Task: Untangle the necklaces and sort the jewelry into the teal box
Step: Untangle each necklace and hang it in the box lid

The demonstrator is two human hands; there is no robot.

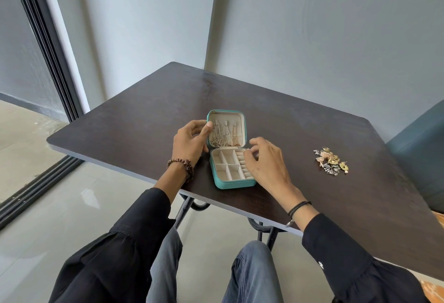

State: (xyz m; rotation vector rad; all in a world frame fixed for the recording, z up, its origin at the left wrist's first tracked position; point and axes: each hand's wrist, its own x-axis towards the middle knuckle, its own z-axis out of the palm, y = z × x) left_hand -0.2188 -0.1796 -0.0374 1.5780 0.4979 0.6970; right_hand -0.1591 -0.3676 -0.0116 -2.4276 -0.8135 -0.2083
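One view only is given, taken from the head of a seated person and directed forward and down. The table (144,120) and box (231,184) are seen from near at mid-frame, the knees (252,269) at the bottom, the wall (312,38) above.

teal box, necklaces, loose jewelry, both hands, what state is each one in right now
teal box: open, lid raised.
necklaces: hung inside the lid, lower ends bunched.
compartments: look empty.
jewelry pile: loose heap right of the box, untouched.
left hand: grips the lid's left edge.
right hand: fingers bent over the base's right side; holding anything, cannot tell.
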